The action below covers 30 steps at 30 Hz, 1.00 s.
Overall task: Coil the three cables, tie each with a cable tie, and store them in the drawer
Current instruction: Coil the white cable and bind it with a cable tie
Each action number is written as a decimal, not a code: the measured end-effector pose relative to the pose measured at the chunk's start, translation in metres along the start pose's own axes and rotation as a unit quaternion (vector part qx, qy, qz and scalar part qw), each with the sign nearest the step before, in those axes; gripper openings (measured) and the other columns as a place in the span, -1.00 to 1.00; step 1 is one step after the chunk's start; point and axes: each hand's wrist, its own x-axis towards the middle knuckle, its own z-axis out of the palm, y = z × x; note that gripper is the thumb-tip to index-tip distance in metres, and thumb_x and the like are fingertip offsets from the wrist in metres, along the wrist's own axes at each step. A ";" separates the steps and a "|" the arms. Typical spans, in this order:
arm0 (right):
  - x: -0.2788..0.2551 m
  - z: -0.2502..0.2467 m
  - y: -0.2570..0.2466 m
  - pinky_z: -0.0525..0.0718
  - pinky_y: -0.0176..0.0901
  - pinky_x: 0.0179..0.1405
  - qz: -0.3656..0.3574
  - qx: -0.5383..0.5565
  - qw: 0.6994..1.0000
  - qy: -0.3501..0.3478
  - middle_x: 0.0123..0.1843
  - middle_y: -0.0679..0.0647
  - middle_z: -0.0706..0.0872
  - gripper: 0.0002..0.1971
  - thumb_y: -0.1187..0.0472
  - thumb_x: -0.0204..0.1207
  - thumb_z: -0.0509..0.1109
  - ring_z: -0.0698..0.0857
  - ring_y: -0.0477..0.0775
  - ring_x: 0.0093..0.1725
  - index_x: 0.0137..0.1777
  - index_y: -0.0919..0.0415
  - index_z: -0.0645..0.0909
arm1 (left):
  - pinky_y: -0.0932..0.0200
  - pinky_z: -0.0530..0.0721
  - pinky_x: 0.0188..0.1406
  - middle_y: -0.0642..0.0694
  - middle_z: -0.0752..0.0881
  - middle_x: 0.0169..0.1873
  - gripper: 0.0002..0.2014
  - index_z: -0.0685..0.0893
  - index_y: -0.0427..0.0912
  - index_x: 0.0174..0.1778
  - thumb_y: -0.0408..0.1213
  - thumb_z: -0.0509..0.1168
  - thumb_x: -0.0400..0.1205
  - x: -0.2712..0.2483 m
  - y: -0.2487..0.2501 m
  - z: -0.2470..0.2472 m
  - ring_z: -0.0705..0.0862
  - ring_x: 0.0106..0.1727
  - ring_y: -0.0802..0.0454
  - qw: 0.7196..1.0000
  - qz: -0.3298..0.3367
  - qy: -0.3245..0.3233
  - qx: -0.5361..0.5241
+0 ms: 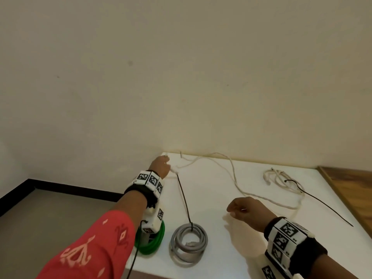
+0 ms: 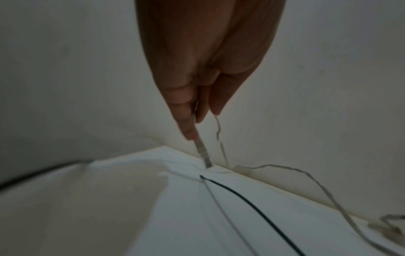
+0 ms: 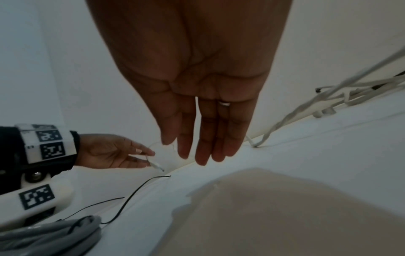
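**Picking up the end of the last loose cable**

The left hand (image 1: 161,166) is reaching to the far corner of the white worktop (image 1: 211,248) and pinching the plug end of the thin white cable (image 1: 233,174) between thumb and fingers; in the left wrist view the plug (image 2: 202,152) is pointing down, its tip at the worktop. The right hand (image 1: 244,210) is hovering nearer the body, fingers straight and relaxed, holding nothing. From the left hand the white cable is trailing past the front of the right hand and ending in a loose tangle beyond it, where a black cable tie (image 1: 318,202) is lying across it.

Just beside the left forearm, a coiled grey round cable (image 1: 189,242) is sitting with a black tie (image 1: 184,198) already looped on it, its long tail stretching toward the left hand. A coiled green cable (image 1: 157,240) is lying partly under the left wrist. The drawer is not showing in any view.

To coil this one well, the left hand should probably be keeping a firm pinch just behind the plug while the right hand is feeding even loops, drawing slack gently so the far tangle is not knotting, and keeping clear of the grey coil's tie tail.
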 end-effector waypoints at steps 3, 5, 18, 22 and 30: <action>-0.005 -0.007 -0.003 0.52 -0.29 0.15 0.001 -0.004 1.000 0.012 -0.01 0.00 0.67 -0.86 0.26 0.53 0.31 0.61 -0.04 0.05 0.01 0.13 0.67 | 0.05 0.38 0.42 -0.25 0.41 0.48 -0.58 0.46 -0.39 0.38 -0.62 0.11 0.58 -0.006 0.023 -0.010 0.45 0.45 -0.24 0.995 0.086 0.039 -0.012; -0.013 -0.015 -0.007 0.53 -0.30 0.12 0.001 0.003 1.000 0.022 -0.01 0.01 0.68 -0.82 0.26 0.55 0.30 0.62 -0.04 0.04 0.08 0.20 0.68 | 0.04 0.59 0.22 -0.25 0.45 0.44 -0.60 0.51 -0.40 0.32 -0.67 0.10 0.57 -0.019 0.045 -0.011 0.56 0.32 -0.28 0.990 0.118 0.022 -0.078; -0.157 -0.051 -0.058 0.57 -0.18 0.05 -0.120 0.173 0.974 0.082 -0.04 0.06 0.71 -0.59 0.00 0.51 0.16 0.64 -0.07 -0.05 0.15 0.29 0.61 | 0.20 0.77 -0.22 -0.09 0.68 -0.28 -0.72 0.73 -0.35 -0.05 -0.65 0.14 0.54 -0.246 0.117 0.043 0.73 -0.30 0.02 0.947 0.262 -0.117 -0.146; -0.211 -0.050 -0.052 0.60 -0.33 -0.34 -0.058 0.296 0.950 0.079 -0.45 0.01 0.53 -0.75 0.27 0.64 0.16 0.51 -0.11 -0.45 -0.09 0.36 0.64 | 0.18 0.73 -0.37 -0.05 0.58 -0.38 -0.72 0.64 -0.16 0.10 -0.54 0.19 0.57 -0.289 0.117 0.061 0.66 -0.32 0.02 0.942 0.278 -0.124 -0.139; -0.262 -0.073 -0.045 0.42 -0.29 -0.53 0.016 0.444 0.895 -0.031 -0.54 -0.02 0.34 -0.72 0.20 0.68 0.06 0.30 -0.07 -0.57 -0.12 0.24 0.58 | 0.42 0.43 -0.18 0.13 0.58 -0.28 -0.91 0.71 -0.09 -0.17 -0.23 0.30 0.59 -0.318 0.106 0.086 0.56 -0.15 0.23 0.932 0.356 -0.056 -0.041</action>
